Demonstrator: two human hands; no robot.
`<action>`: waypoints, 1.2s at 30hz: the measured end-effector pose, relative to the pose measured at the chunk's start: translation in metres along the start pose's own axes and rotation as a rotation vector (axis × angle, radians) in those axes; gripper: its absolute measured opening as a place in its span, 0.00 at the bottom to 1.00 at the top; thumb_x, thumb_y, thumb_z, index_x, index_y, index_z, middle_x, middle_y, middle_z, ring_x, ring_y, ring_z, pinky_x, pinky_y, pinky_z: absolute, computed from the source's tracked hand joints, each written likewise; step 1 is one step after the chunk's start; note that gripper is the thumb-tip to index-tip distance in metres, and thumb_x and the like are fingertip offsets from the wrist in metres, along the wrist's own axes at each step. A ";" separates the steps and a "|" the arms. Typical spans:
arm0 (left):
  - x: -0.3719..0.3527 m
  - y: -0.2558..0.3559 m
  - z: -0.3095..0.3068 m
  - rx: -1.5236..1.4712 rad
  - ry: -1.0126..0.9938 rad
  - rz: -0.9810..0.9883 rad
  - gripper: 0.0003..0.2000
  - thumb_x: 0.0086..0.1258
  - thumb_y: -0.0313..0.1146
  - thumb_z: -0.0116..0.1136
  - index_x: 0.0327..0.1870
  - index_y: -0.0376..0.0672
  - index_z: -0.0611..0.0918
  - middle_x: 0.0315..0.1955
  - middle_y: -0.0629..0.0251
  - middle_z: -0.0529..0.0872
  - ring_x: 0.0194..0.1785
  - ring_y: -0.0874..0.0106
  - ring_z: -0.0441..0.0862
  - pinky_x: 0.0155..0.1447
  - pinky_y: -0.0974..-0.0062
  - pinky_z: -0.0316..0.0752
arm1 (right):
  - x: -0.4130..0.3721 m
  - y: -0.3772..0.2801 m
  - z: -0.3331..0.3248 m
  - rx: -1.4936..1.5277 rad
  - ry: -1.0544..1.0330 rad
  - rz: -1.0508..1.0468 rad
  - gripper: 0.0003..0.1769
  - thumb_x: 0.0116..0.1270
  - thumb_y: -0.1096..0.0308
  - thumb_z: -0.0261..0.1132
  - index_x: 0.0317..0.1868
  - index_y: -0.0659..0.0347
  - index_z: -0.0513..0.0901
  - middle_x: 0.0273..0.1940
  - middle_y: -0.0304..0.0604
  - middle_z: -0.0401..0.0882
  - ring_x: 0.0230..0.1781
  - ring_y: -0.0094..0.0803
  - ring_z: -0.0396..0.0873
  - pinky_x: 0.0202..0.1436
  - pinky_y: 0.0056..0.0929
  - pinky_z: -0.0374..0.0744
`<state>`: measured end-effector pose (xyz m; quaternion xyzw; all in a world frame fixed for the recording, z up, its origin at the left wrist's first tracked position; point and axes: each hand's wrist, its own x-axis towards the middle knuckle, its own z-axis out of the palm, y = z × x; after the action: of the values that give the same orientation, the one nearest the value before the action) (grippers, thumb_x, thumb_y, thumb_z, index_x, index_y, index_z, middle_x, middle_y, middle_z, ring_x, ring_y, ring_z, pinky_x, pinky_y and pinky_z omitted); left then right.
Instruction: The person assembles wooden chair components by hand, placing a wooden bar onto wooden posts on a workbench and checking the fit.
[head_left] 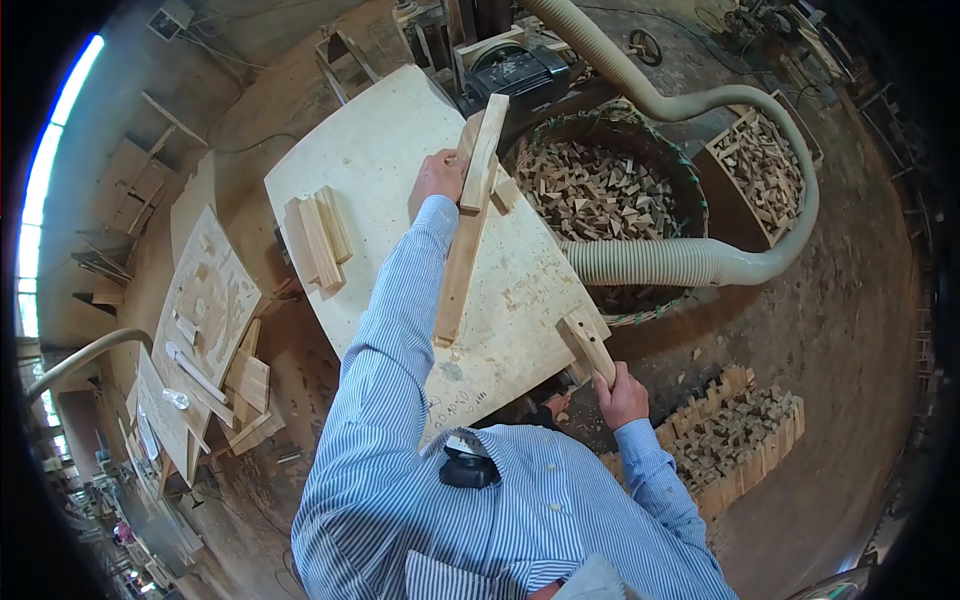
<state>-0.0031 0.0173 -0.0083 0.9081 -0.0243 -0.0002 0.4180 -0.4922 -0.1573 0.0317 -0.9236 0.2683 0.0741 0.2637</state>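
My left hand (pixel 440 176) is closed at the left side of a wooden block assembly (pixel 485 152) on the pale worktable (pixel 370 150); what its fingers grip is partly hidden. A long wooden strip (pixel 463 275) runs from that assembly toward me. At the table's near right corner, my right hand (pixel 623 395) is wrapped round the end of a wooden piece (pixel 590 345), which has dark holes in its far part. Several wooden strips (pixel 325 238) lie together on the left part of the table.
Beyond the table's right edge a large basket (pixel 690 190) holds wood offcuts, with a ribbed hose (pixel 660 262) crossing it. A motor (pixel 515 75) sits at the back. Stacked blocks (pixel 730 440) are at the lower right, and a second board (pixel 205 300) with scraps is at the left.
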 end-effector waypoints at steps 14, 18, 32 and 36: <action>0.110 -0.023 -0.002 0.019 0.000 -0.013 0.17 0.73 0.43 0.72 0.56 0.43 0.93 0.49 0.53 0.95 0.52 0.58 0.92 0.62 0.63 0.83 | 0.074 -0.066 0.007 -0.039 -0.024 0.017 0.22 0.79 0.49 0.65 0.53 0.61 0.77 0.41 0.64 0.89 0.42 0.64 0.88 0.46 0.59 0.84; 0.131 -0.025 -0.008 0.010 -0.021 -0.033 0.17 0.73 0.44 0.72 0.55 0.44 0.93 0.50 0.53 0.95 0.54 0.59 0.92 0.63 0.63 0.83 | 0.090 -0.082 0.007 -0.032 -0.011 0.016 0.23 0.80 0.46 0.64 0.53 0.61 0.77 0.41 0.65 0.89 0.42 0.65 0.88 0.47 0.60 0.84; 0.129 -0.030 -0.007 0.065 -0.082 -0.023 0.18 0.76 0.46 0.67 0.59 0.46 0.92 0.55 0.49 0.93 0.57 0.54 0.91 0.65 0.60 0.82 | 0.081 -0.086 0.003 0.026 0.035 0.045 0.26 0.80 0.42 0.63 0.49 0.62 0.79 0.39 0.63 0.89 0.42 0.63 0.89 0.49 0.56 0.85; 0.109 -0.039 0.005 0.064 -0.042 0.041 0.19 0.76 0.46 0.68 0.60 0.45 0.91 0.53 0.47 0.93 0.56 0.55 0.91 0.63 0.59 0.82 | 0.065 -0.066 0.004 0.008 0.003 0.043 0.26 0.80 0.43 0.63 0.48 0.61 0.77 0.40 0.61 0.89 0.42 0.61 0.89 0.49 0.56 0.85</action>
<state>0.1071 0.0343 -0.0389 0.9201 -0.0520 -0.0099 0.3882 -0.4025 -0.1377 0.0400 -0.9167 0.2888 0.0772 0.2650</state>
